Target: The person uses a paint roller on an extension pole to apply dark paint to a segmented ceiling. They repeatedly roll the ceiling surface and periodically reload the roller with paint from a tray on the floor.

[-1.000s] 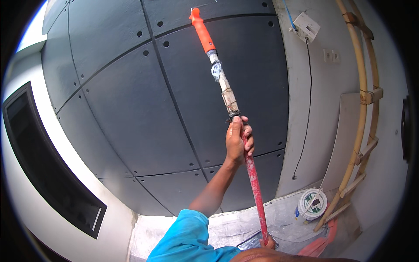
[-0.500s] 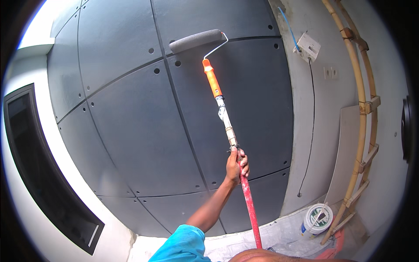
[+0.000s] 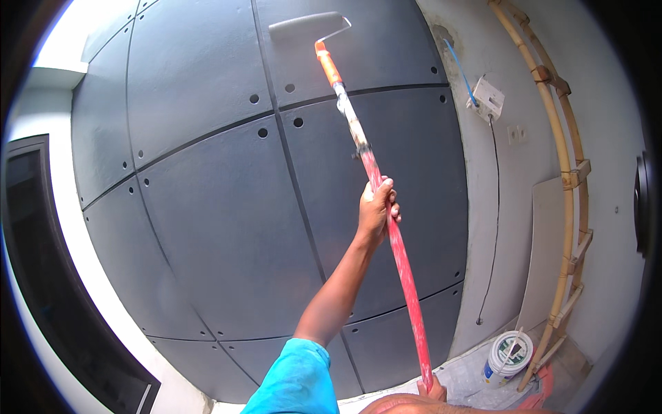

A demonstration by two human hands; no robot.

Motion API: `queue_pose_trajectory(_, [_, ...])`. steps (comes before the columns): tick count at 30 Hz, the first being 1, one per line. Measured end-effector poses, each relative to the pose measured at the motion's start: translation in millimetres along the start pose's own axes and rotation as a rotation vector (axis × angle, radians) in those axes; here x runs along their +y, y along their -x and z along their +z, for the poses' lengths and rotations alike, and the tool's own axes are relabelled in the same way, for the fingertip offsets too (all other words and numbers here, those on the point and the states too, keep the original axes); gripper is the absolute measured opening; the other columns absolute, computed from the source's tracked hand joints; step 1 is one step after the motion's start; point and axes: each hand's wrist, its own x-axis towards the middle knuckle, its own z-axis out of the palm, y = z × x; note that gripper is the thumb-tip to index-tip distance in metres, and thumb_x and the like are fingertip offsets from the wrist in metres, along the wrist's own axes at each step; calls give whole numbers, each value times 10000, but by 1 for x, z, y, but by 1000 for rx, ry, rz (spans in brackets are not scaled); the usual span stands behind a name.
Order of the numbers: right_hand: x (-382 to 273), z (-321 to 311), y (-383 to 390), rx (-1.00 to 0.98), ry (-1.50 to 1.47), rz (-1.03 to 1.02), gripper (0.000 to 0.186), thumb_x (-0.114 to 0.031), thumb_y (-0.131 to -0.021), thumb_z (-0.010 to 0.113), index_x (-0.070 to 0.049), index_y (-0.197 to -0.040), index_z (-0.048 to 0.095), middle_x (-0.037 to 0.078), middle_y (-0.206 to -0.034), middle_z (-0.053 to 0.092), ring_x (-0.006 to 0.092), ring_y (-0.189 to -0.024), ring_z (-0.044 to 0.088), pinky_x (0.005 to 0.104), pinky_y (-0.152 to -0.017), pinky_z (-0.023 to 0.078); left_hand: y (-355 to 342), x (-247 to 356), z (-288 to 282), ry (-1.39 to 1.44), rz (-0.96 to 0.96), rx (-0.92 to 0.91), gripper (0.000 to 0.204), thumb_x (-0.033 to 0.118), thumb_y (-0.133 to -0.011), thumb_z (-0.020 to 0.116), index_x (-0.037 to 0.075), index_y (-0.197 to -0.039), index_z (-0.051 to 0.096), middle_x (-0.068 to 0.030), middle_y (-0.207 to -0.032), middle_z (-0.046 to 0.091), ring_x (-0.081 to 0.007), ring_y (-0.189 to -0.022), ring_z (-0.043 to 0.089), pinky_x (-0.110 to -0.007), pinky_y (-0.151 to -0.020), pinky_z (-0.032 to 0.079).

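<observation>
My left hand is wrapped round the red extension pole of a paint roller, just below its dark clamp joint. At the pole's bottom end my right hand grips it, partly cut off by my body. Above the joint, a worn white section leads up to the orange roller handle. A bent wire frame carries the grey roller sleeve, which lies nearly level against an upper panel of the dark grey wall. Grooves and round holes mark the panels.
A white paint bucket stands at lower right on pale floor sheeting. Beside it leans a bamboo ladder, with a flat board behind. A wall box hangs with blue and black cables. A dark-framed opening is at left.
The roller has moved up from the horizontal groove onto the panel above. My left hand is higher in view but grips the red section, farther from the roller. My right hand has come into view.
</observation>
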Motion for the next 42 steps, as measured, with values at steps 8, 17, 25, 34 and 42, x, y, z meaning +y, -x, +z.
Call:
queue_pose_trajectory(8, [-169, -25, -57, 19, -67, -219, 378, -396, -984, 596, -21, -1011, 564, 222, -661, 612, 473, -714, 659, 500, -603, 484, -7, 32, 26, -34, 90, -63, 313, 310, -1010, 606, 124, -1188, 428, 10, -812, 481, -73, -523, 508, -255, -454, 464])
queue_pose_trajectory(17, [-264, -17, -121, 59, -181, -344, 417, -411, -997, 588, 4, -974, 550, 225, -656, 600, 478, -718, 651, 495, -611, 475, -13, 64, 25, -94, 124, -119, 318, 376, -1019, 589, 126, -1137, 433, 8, -820, 524, -85, -536, 552, -266, -460, 511])
queue_pose_trajectory(25, [-305, 1, -138, 179, -221, -443, 419, -407, -983, 615, -10, -859, 562, 150, -584, 558, 289, -544, 597, 421, -553, 454, -21, 84, 17, -94, 122, -150, 273, 377, -1028, 562, 148, -1056, 416, 32, -768, 460, -71, -528, 501, -258, -448, 480])
queue_pose_trajectory(34, [-189, 80, -36, -4, -184, -300, 416, -429, -955, 620, -19, -1025, 605, 142, -679, 641, 347, -668, 687, 432, -636, 520, 6, 150, 2, -84, 157, -35, 340, 448, -1007, 584, 146, -1040, 431, 25, -798, 488, -49, -502, 454, -213, -402, 388])
queue_pose_trajectory(42, [-99, 124, -3, -921, 107, -316, 468, -418, -1010, 545, -36, -1273, 601, 226, -1179, 655, 390, -1162, 610, 442, -945, 496, 129, 149, -26, -416, 96, 182, 379, 487, -1039, 489, 115, -978, 450, 30, -644, 447, -50, -386, 404, -229, -328, 342])
